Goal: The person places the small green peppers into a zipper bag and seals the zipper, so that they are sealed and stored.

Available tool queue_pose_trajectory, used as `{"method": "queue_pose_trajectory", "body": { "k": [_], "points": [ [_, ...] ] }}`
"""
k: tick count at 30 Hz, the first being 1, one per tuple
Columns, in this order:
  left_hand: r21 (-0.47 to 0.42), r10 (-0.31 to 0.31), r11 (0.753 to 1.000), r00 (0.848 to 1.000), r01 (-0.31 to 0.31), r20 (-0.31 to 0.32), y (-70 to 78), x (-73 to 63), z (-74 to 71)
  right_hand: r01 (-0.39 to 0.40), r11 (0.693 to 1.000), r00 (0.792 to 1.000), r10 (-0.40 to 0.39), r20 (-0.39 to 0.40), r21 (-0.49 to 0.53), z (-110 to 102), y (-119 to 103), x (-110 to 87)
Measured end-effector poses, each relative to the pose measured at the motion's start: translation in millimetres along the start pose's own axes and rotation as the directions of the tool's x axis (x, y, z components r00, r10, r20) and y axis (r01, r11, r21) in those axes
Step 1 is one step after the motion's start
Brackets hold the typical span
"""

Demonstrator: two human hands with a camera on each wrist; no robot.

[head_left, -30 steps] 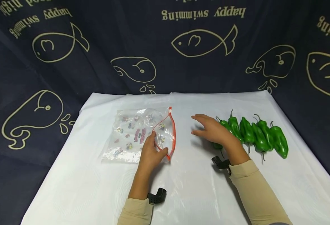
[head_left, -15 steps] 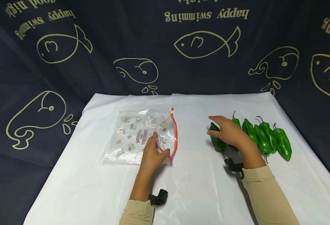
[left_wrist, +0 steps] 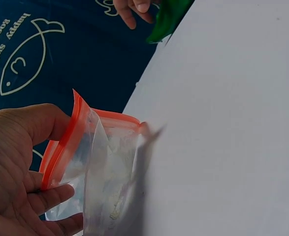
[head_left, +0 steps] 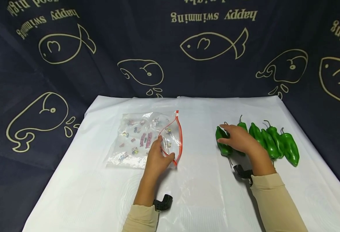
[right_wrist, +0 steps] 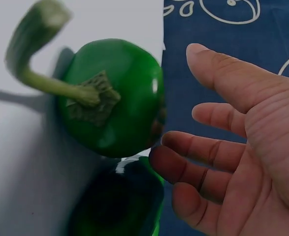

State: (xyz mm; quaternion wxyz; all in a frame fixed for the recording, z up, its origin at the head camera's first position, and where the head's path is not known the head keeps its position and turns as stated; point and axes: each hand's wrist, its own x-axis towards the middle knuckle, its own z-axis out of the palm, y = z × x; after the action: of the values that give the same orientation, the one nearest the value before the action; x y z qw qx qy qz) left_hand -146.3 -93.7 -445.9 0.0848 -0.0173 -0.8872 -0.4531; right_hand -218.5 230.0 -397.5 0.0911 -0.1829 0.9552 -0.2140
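In the head view a clear zip bag (head_left: 130, 130) with printed figures lies flat on the white-covered table, its red zip edge bowed apart on the right. My left hand (head_left: 156, 158) grips the near side of that mouth. The left wrist view shows the orange-red zip strip (left_wrist: 68, 137) between thumb and fingers, with the bag standing partly agape. On the right, my right hand (head_left: 239, 138) hovers over the leftmost green pepper (head_left: 223, 146), thumb and fingers spread. In the right wrist view those fingertips lie beside the pepper (right_wrist: 122, 73); whether they touch it I cannot tell.
Several more green peppers (head_left: 288, 148) lie in a row to the right of my right hand, partly hidden by it. A dark curtain (head_left: 106, 38) with fish and whale drawings hangs behind the white tablecloth (head_left: 199, 190).
My right hand has moved right and a little down, from the space beside the bag to over the leftmost pepper. My left hand keeps its hold on the bag.
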Motion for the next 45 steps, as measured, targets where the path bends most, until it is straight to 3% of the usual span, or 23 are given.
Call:
{"method": "queue_pose_trajectory", "body": {
  "k": [30,45],
  "points": [
    [0.039,0.044,0.998,0.999,-0.043,-0.014,-0.6,0.1,0.9,-0.095,0.992,0.996,0.094,-0.008,-0.088,12,-4,6.9],
    [0.05,0.048,0.998,0.999,-0.047,-0.008,-2.4,1.6,1.2,0.008,0.999,0.999,-0.006,-0.032,0.051,11,-5,7.0]
  ]
}}
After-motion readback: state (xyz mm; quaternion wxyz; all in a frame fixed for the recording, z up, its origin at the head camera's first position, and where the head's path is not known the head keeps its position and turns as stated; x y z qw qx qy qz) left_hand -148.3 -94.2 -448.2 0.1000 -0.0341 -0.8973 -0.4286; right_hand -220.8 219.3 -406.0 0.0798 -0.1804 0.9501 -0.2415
